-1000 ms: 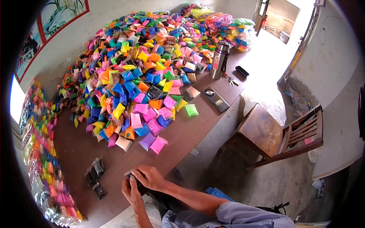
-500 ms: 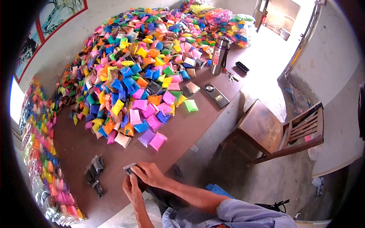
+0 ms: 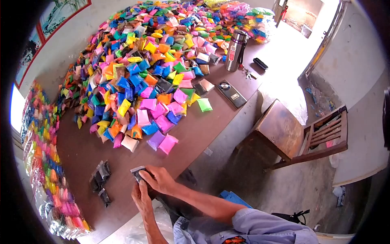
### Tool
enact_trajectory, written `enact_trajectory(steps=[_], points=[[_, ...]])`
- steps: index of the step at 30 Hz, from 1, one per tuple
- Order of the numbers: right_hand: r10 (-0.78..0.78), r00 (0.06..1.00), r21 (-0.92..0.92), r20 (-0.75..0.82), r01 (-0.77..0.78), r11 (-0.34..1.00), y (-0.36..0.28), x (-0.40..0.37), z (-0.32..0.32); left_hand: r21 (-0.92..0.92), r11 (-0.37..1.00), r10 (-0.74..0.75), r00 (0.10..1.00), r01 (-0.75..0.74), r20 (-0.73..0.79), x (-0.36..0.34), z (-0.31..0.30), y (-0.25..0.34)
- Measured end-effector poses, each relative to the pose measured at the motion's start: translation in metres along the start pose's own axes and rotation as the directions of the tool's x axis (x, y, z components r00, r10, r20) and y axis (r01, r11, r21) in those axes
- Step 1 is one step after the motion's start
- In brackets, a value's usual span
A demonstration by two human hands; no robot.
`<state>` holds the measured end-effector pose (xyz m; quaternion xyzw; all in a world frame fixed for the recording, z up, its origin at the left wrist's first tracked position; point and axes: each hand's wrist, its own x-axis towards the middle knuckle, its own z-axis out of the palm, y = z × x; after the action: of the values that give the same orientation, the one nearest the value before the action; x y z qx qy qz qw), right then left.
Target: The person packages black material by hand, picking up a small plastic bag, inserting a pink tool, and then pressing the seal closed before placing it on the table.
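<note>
Between my two hands is a small black packet (image 3: 138, 172) with a clear top edge, held above the near side of the table. My right hand (image 3: 159, 179) pinches it from the right, the thumb across its face. From below, my left hand (image 3: 141, 196) grips its lower end, and the fingers partly cover it. Several similar black packets (image 3: 101, 175) lie on the brown table to the left of my hands. Beyond them spreads a big heap of colourful packets (image 3: 138, 81), with a pink packet (image 3: 167, 144) and a purple packet (image 3: 156, 140) at its near edge.
On the table's right side stand a steel flask (image 3: 236, 51), keys (image 3: 249, 73), a black case (image 3: 260, 64) and a dark flat device (image 3: 230, 94). A wooden chair (image 3: 280, 130) is at the right. Strips of filled packets (image 3: 53, 175) line the left edge.
My hands and the black packet appear slightly higher in view, and more of the packet's dark face shows. The camera view has shifted a little; the heap looks unchanged.
</note>
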<state>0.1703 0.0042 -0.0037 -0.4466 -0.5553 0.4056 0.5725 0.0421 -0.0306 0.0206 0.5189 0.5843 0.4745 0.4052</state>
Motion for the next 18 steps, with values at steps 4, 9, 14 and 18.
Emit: enact_trajectory(steps=[4,9,14,18], points=[[-0.025,1.0,-0.003,-0.017,0.025,1.0,-0.001,0.0,0.001,0.029,1.0,0.011,1.0,-0.011,0.02,0.001,-0.003,-0.005],[-0.052,0.999,-0.043,0.006,0.052,0.998,-0.004,0.0,-0.002,-0.011,1.0,0.004,1.0,-0.004,-0.006,0.002,-0.005,-0.014],[-0.071,0.997,-0.048,0.021,0.072,0.996,0.003,-0.001,-0.001,-0.208,0.976,-0.076,0.997,0.071,-0.015,0.004,-0.001,-0.004],[-0.103,0.995,-0.033,0.007,0.103,0.994,0.001,0.0,-0.001,-0.147,0.988,-0.06,0.997,0.053,-0.045,0.006,-0.006,-0.021]])
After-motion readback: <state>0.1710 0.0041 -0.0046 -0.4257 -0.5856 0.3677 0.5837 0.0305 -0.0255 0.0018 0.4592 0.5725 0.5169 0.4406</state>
